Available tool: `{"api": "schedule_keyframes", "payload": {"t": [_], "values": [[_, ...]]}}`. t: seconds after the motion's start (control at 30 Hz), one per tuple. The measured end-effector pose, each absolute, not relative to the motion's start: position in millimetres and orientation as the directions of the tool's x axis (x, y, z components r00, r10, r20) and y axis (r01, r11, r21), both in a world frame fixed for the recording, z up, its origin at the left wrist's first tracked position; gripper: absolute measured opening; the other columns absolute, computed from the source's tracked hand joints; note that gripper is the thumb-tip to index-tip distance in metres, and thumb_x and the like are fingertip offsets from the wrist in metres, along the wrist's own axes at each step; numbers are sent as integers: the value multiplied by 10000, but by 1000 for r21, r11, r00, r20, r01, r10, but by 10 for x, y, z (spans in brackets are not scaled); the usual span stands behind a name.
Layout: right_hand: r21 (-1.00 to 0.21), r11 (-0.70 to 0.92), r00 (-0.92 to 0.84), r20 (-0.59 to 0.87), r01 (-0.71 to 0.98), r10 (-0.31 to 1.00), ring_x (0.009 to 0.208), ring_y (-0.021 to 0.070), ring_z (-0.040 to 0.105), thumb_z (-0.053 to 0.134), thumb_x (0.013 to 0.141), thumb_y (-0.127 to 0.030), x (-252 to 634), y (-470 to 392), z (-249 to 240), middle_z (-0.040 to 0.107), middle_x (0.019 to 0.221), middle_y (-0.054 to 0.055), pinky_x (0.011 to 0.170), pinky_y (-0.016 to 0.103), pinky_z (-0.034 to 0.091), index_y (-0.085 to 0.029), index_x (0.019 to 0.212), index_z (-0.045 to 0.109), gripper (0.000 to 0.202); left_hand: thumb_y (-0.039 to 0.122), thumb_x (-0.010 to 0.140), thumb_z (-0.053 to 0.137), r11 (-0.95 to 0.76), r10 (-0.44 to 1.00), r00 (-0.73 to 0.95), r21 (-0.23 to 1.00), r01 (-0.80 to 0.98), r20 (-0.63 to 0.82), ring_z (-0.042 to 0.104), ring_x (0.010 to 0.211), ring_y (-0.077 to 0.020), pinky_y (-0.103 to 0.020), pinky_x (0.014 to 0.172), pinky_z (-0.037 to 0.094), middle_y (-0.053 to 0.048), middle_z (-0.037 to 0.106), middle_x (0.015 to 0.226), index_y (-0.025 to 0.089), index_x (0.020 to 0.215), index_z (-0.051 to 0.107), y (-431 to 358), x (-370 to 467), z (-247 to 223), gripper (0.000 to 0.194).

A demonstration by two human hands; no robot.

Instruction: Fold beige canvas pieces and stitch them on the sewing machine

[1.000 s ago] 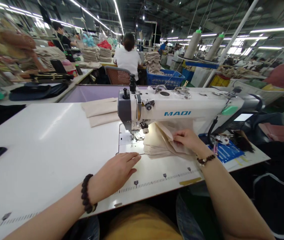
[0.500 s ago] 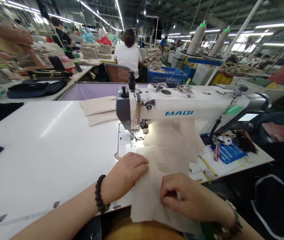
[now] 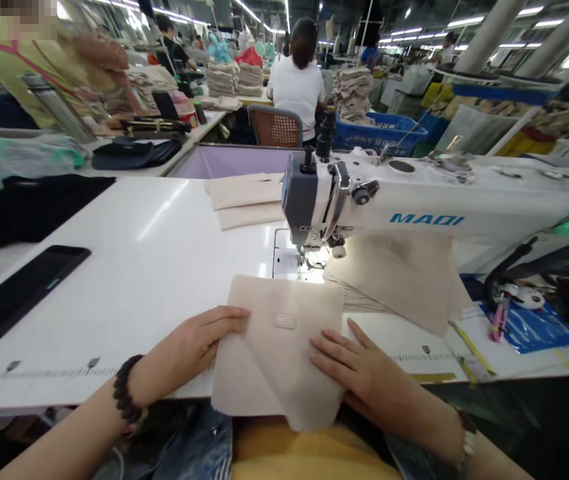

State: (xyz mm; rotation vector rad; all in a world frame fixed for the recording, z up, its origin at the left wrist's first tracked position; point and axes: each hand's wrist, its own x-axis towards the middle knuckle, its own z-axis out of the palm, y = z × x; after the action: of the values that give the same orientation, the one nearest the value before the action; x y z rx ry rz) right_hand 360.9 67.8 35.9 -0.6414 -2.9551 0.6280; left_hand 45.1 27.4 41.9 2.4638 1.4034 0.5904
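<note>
A beige fabric piece with a small rectangular label lies at the table's front edge, its near end hanging over. My left hand pinches its left edge, fingers together on top. On the right side of the cloth, my right hand rests flat with its fingers spread. Just beyond the cloth is the needle area of a white sewing machine. A stack of beige fabric pieces lies under the machine's arm.
Folded beige cloth lies left of the machine head. A black phone-like slab and black cloth are at the left. Pink-handled snips and a blue packet sit right. A co-worker sits ahead, back turned.
The fabric piece has been drawn left, apart from the stack, and now lies squarely before me with its label showing. My right hand has flattened out; the view has turned left.
</note>
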Motion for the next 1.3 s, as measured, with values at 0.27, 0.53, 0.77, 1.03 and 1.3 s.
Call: {"api": "schedule_keyframes", "payload": {"t": [0.27,0.53,0.77,1.03,1.3], "values": [[-896,283,-539,60,343,840,974,197,594,420,897,-371,3376,823,417,646,1033,62,874,354,455,-226,1106,533,278,347,912,289,-282,958,250,321,904,139,601,833,-207,-382,816,459,-68,664,890,181,808,621,251,475,506,385],[-990,57,-628,-37,129,777,1077,269,532,498,742,-659,3356,852,371,559,1187,125,927,439,407,-234,1400,107,876,518,845,297,173,985,-143,565,807,-97,544,508,-175,-269,478,404,-29,587,547,180,572,515,348,488,545,486],[-941,154,-315,55,301,947,694,166,646,527,844,-307,3064,871,368,676,868,44,625,281,540,-222,1414,50,748,496,807,401,237,972,-176,652,721,-158,574,583,-184,-259,516,423,-20,639,622,173,639,577,381,423,520,405],[-675,518,-525,222,525,822,738,162,618,470,856,-240,3066,998,316,656,817,56,653,258,513,-197,1003,652,238,395,785,490,276,959,-241,699,660,-150,609,654,-185,-277,583,465,5,664,730,196,832,603,367,370,398,234],[-496,520,-468,236,695,852,815,234,647,448,853,-363,3056,921,231,677,910,114,639,311,542,-136,1043,645,355,285,828,479,39,980,-159,664,746,121,616,735,-146,-259,687,513,-17,637,873,207,1115,543,299,379,285,305]]}}
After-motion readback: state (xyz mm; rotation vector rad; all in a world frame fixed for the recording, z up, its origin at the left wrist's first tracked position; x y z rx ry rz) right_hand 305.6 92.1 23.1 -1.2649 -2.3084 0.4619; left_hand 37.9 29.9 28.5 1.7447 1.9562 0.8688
